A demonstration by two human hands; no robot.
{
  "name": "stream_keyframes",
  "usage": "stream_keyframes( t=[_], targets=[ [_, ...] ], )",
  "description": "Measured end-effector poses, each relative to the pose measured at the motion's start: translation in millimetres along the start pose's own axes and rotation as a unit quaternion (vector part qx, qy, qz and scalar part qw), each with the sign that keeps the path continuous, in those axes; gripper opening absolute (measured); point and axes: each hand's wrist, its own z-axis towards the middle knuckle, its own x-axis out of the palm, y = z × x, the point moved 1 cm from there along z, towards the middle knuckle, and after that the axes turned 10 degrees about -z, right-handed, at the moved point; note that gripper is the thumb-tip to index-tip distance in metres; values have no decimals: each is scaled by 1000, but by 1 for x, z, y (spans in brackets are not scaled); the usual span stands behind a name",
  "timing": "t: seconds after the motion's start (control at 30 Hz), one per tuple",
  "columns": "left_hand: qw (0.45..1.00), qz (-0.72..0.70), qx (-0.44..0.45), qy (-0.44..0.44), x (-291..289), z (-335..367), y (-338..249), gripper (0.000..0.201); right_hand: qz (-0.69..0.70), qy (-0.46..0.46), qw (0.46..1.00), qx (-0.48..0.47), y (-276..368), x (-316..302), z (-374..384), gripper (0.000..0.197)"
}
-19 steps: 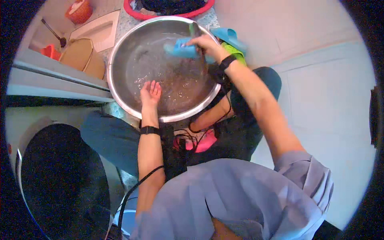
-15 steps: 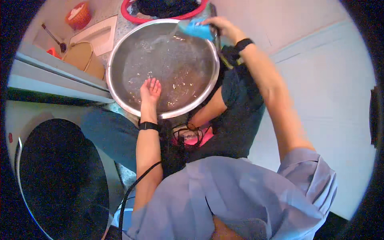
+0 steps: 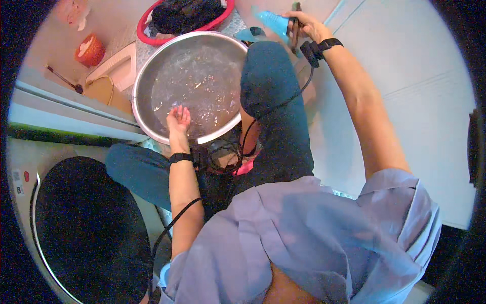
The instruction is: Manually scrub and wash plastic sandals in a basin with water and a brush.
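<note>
A large round steel basin (image 3: 223, 133) of murky, foam-flecked water stands in front of me. My left hand (image 3: 178, 119) is over the basin's near left side, palm up, fingers loosely curled and holding nothing. At the far right, past my raised knee, my right hand (image 3: 305, 26) grips a blue soft-looking container (image 3: 276, 24), blurred so that I cannot tell bottle from packet. A dark brown bar-like piece (image 3: 295, 29) shows beside the fingers; whether it belongs to the container I cannot tell.
A red tub (image 3: 147, 36) of dark clothes (image 3: 187, 16) sits behind the basin. An orange basket (image 3: 91, 50) and a squat toilet (image 3: 119, 68) are at the far left. A round dark opening (image 3: 91, 228) is at lower left. Black cables run from my wrists.
My right hand has carried the blue container right, away from above the basin's rim. My right knee now covers the basin's right side. The left hand stays over the water.
</note>
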Motion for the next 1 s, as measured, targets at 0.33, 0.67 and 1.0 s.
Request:
stream_keyframes(
  t=[0.33, 0.67, 1.0],
  targets=[
    [999, -12, -38, -5, -4, 1, 3, 16, -185, -19, 980, 76, -92, 42, -126, 21],
    [1000, 0, -11, 21, 6, 8, 3, 12, -399, -41, 916, 29, -151, 26, -92, 26],
    [995, -10, -53, 87, 7, 7, 13, 15, 50, 44, 969, -237, 0, 35, -94, 46]
  ],
)
